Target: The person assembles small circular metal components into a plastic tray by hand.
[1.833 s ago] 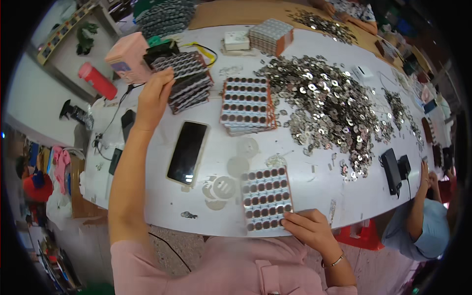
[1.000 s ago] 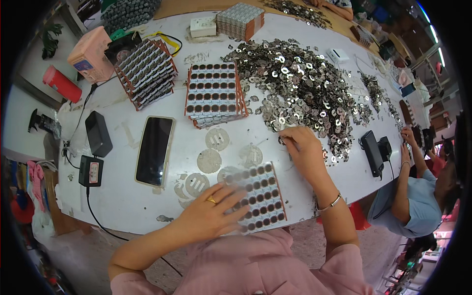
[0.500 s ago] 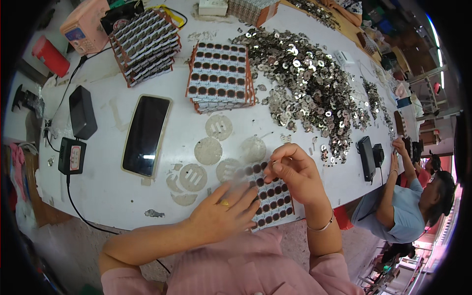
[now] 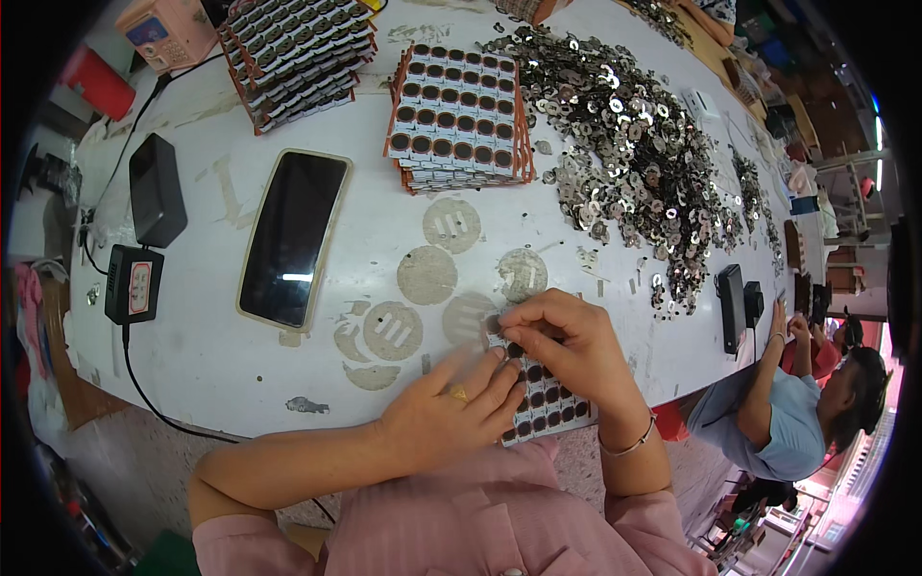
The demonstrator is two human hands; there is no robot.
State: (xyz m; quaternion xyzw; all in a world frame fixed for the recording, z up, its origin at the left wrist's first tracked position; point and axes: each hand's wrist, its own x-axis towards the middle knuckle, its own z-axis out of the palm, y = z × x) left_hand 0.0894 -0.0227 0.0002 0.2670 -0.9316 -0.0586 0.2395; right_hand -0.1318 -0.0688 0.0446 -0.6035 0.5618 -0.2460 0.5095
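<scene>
A white sheet (image 4: 547, 401) with rows of dark round pads lies at the table's front edge, before my body. My left hand (image 4: 451, 403), with a yellow ring, rests over the sheet's left side, fingers stretched out and partly blurred. My right hand (image 4: 571, 341), a bracelet at its wrist, bends over the sheet's far end. Its thumb and forefinger are pinched together at the far left corner; whatever is between them is too small to make out. Both hands cover part of the sheet.
Beyond lie a stack of similar sheets (image 4: 456, 115), a taller stack (image 4: 298, 58) and a heap of small metal rings (image 4: 624, 144). A phone (image 4: 293, 240) and black adapters (image 4: 157, 192) with cables sit left. Another black box (image 4: 730, 307) is right, near a person in blue (image 4: 764, 413).
My right hand has lowered and shifted toward the sheet's far left corner. My left hand remains on the sheet's left side. The whole view has shifted slightly.
</scene>
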